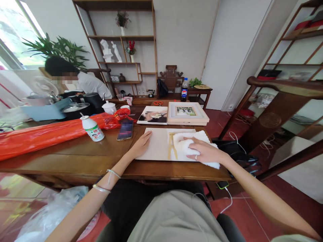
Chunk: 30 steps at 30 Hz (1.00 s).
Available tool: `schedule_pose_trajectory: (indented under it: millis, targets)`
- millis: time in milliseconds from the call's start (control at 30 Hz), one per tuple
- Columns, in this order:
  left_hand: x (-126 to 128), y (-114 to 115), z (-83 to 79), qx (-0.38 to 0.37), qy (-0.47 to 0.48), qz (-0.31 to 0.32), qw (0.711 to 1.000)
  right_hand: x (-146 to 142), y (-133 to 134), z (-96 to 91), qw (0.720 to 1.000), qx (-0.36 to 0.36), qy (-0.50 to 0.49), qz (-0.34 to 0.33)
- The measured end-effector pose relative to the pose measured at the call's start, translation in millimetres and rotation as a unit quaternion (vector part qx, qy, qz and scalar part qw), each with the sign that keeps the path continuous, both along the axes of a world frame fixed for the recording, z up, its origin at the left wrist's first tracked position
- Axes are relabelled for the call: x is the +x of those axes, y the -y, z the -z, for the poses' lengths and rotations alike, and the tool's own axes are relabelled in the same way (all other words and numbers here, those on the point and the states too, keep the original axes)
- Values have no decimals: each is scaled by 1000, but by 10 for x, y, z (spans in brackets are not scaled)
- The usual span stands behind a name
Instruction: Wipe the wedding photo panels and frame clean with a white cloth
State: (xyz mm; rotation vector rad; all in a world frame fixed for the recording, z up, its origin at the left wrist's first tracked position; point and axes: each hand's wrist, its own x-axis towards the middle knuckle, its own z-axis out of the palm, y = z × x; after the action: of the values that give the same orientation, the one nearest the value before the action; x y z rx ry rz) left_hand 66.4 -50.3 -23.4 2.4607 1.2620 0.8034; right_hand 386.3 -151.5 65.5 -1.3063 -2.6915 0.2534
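Panel (156, 145): now being wiped, apparently.
Left hand (143, 143): laid flat, panel's left edge.
Right hand (203, 150): cloth (180, 143) gripped, panel's right side.
Next call: firm bracing, even strokes needed.

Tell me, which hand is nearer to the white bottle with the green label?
The left hand: it rests on the left side of the flat white panel, to the right of the bottle. The right hand is farther right, gripping the white cloth.
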Motion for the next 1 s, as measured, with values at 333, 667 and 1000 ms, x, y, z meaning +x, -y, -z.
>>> schedule_pose_trajectory:
  millis: [333, 667, 1000]
  targets:
    - [6, 4, -8, -2, -8, -4, 1000, -40, -851, 155, 995, 47, -20, 84]
    - [9, 3, -6, 2, -4, 2, 1000, -148, 280, -130, 999, -27, 17, -42]
    - [4, -5, 2, 8, -7, 1, 1000, -123, -396, 74, 994, -46, -84, 51]
